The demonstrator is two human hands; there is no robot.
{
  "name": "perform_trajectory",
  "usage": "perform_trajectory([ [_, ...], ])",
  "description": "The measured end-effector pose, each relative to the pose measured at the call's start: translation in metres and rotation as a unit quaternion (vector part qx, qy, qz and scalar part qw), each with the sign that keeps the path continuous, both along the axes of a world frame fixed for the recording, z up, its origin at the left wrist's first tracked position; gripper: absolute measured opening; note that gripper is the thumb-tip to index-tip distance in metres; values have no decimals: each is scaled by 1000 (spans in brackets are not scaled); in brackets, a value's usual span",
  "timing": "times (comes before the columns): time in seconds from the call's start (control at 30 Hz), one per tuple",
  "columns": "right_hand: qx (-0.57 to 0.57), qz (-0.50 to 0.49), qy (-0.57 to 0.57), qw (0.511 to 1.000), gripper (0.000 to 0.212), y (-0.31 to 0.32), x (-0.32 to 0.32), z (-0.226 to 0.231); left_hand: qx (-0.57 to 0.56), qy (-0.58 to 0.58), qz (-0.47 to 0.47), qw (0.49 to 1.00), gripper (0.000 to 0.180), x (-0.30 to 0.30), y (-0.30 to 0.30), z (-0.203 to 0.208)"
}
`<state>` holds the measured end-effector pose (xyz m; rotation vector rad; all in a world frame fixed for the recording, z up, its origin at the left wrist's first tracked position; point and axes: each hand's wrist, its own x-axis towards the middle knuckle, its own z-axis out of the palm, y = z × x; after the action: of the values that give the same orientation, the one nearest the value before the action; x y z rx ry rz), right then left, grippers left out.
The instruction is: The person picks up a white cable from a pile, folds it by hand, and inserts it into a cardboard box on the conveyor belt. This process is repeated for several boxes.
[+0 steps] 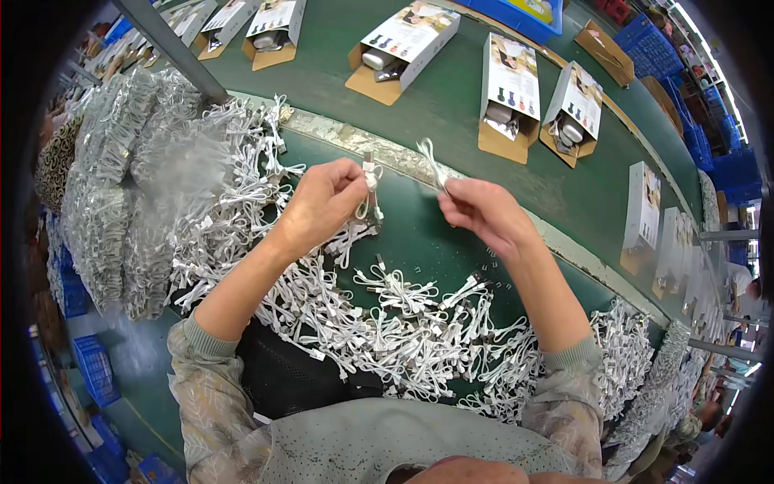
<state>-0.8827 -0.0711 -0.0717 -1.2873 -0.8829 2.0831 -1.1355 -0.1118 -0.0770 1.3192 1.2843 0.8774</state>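
My left hand (pixel 326 196) is closed on several small white USB cables (pixel 371 179), their plugs sticking out past the fingertips. Apart from it, on the right, my right hand (pixel 481 211) pinches another bundled white cable (pixel 430 159), whose loop points up and away from me. Both hands are above the green worktable (pixel 403 234), close to the worn pale edge strip (pixel 339 135). A large heap of loose white cables (pixel 403 339) lies under my forearms and spreads to the left.
Beyond the strip, open printed boxes (pixel 511 89) with white devices inside stand on a green conveyor belt (pixel 451 105). Clear plastic bags of cables (pixel 121 185) are piled at left. A metal post (pixel 173 50) rises at upper left. A blue bin (pixel 516 18) sits at the far side.
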Motion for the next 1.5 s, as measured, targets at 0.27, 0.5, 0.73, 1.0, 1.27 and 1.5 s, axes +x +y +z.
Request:
perform_trajectory([
  [0.27, -88, -202, 202, 954, 8, 91, -74, -41, -73, -5, 4, 997, 19, -1, 1, 1],
  [0.5, -90, -406, 296, 859, 13, 152, -71, -68, -31, -5, -3, 999, 16, 0, 12, -6],
  [0.73, 177, -170, -87, 965, 34, 49, -46, -33, 55, 71, 112, 990, 21, -28, 52, -12],
  [1.0, 631, 38, -336, 698, 23, -27, 0, -41, 102, 299, 225, 922, 16, -29, 170, -37],
  [1.27, 636, 36, -367, 678, 27, -27, 1, -39, 160, 236, 150, 947, 45, 7, 192, -40],
  [1.5, 652, 25, -401, 643, 26, -32, 9, -33, 63, 420, -117, 898, 29, -5, 28, 43],
])
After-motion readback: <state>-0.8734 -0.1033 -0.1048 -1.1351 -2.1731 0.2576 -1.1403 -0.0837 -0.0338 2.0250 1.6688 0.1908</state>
